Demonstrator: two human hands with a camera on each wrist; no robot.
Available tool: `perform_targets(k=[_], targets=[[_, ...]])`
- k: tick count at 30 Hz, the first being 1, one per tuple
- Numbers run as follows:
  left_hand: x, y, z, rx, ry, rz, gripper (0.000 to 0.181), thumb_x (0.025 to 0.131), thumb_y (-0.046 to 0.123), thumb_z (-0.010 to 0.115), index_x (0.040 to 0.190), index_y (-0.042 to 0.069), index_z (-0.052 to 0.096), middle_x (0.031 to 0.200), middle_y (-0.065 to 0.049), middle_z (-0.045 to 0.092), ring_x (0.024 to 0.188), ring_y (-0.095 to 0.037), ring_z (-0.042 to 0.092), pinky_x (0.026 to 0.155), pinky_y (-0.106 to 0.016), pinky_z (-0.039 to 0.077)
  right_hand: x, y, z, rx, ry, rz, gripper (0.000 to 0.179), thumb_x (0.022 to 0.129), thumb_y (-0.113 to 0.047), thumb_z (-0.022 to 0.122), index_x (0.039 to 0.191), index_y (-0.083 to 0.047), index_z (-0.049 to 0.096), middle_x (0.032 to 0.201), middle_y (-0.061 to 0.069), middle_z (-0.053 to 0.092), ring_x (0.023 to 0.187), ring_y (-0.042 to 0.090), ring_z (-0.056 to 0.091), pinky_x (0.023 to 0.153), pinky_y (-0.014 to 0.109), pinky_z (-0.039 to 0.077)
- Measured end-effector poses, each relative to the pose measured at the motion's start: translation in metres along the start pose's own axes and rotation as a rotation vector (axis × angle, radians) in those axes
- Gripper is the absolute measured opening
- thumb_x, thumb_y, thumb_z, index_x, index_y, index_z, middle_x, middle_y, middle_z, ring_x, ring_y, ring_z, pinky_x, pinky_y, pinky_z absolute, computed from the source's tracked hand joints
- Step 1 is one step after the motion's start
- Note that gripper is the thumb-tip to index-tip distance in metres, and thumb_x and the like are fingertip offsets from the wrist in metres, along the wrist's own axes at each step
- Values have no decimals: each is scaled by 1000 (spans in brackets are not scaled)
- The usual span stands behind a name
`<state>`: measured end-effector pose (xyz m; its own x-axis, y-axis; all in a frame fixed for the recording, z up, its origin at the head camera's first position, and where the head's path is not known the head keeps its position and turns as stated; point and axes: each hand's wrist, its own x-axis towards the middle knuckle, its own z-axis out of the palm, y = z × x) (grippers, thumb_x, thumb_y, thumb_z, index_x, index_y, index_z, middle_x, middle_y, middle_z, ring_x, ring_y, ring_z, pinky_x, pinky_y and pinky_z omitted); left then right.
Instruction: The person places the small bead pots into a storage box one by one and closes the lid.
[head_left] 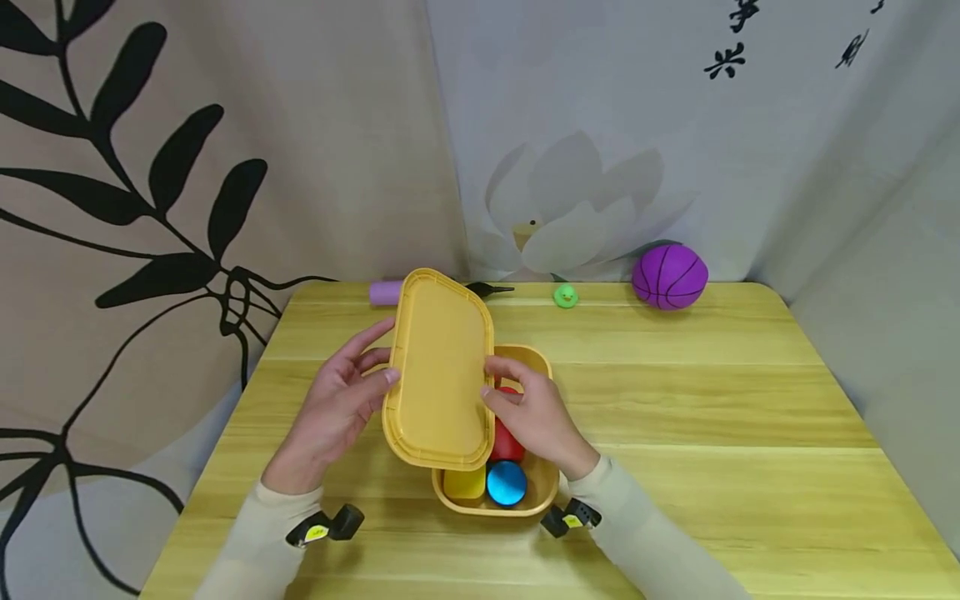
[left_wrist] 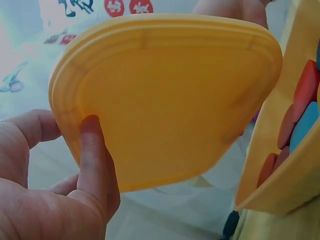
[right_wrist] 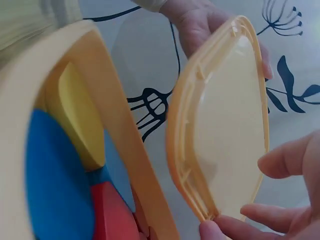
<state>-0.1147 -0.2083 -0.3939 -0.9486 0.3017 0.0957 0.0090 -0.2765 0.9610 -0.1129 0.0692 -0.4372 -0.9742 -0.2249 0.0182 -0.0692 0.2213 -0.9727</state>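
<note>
A yellow plastic lid (head_left: 438,375) is held tilted up over the left part of a yellow box (head_left: 553,479). My left hand (head_left: 337,404) pinches the lid's left edge between thumb and fingers. On the opposite edge, the thumb and fingers of my right hand (head_left: 536,412) grip the rim. Inside the box lie toy blocks: a blue round one (head_left: 507,483), a yellow one (head_left: 465,483) and red ones (head_left: 506,442). The lid and right hand hide the rest of the contents. In the right wrist view, the ridged rim of the lid (right_wrist: 227,130) faces the camera.
Along the table's back edge are a purple cylinder (head_left: 385,293), partly behind the lid, a dark pointed item (head_left: 489,289), a small green duck (head_left: 566,296) and a purple ball (head_left: 670,277). Patterned curtains hang behind the wooden table (head_left: 712,467).
</note>
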Motion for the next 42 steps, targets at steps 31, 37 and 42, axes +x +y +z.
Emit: perform_targets(k=[31, 37, 42], targets=[[-10, -12, -16, -47, -64, 73, 45, 104, -12, 53, 146, 2, 56, 128, -4, 73, 108, -15, 76, 86, -30, 63, 19, -9, -39, 196, 90, 15, 38, 102, -3, 66, 138, 5, 61, 102, 10, 64, 74, 21, 60, 61, 24, 55], [-10, -17, -12, -10, -88, 79, 43, 103, -11, 55, 142, 4, 63, 126, -2, 73, 106, -14, 76, 84, -31, 64, 24, -25, -56, 170, 109, -34, 26, 104, -9, 65, 125, 6, 64, 93, 5, 64, 66, 16, 57, 57, 25, 52], [-10, -22, -9, 16, -79, 54, 42, 104, -8, 57, 143, 6, 63, 125, -1, 73, 105, -13, 76, 84, -30, 64, 30, -38, -69, 145, 147, -83, 24, 107, -17, 63, 120, 3, 66, 84, 3, 63, 60, 11, 56, 53, 23, 50]])
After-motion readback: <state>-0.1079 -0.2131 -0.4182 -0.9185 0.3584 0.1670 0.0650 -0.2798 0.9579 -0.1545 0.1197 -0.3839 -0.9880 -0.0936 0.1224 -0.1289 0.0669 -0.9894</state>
